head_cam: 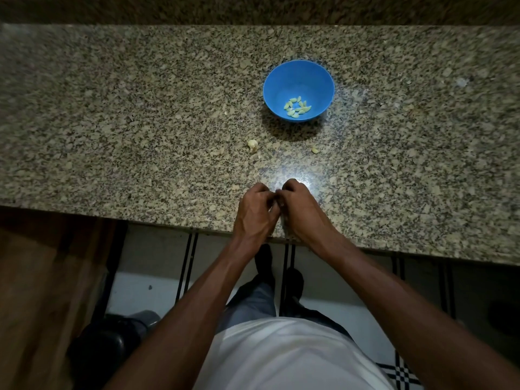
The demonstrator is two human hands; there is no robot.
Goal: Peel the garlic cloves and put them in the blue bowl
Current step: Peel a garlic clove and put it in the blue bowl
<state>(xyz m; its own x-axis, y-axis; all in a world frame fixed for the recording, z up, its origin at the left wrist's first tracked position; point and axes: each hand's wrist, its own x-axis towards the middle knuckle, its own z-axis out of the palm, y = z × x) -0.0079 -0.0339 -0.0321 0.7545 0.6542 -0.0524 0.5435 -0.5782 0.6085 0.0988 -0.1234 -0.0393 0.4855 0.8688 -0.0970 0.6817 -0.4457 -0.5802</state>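
The blue bowl (298,77) stands on the granite counter (140,122) and holds several peeled garlic cloves (297,107). My left hand (256,209) and my right hand (298,206) meet near the counter's front edge, fingers curled together around something small that is almost hidden; a pale sliver shows between them. A garlic piece with skin (252,144) lies on the counter between my hands and the bowl. A smaller garlic bit (314,150) lies to its right.
The counter's front edge (168,218) runs just under my wrists. A raised granite backsplash (253,9) closes the far side. A pale scrap (461,81) lies at the far right. Below are a tiled floor, my legs and a dark bin (112,339).
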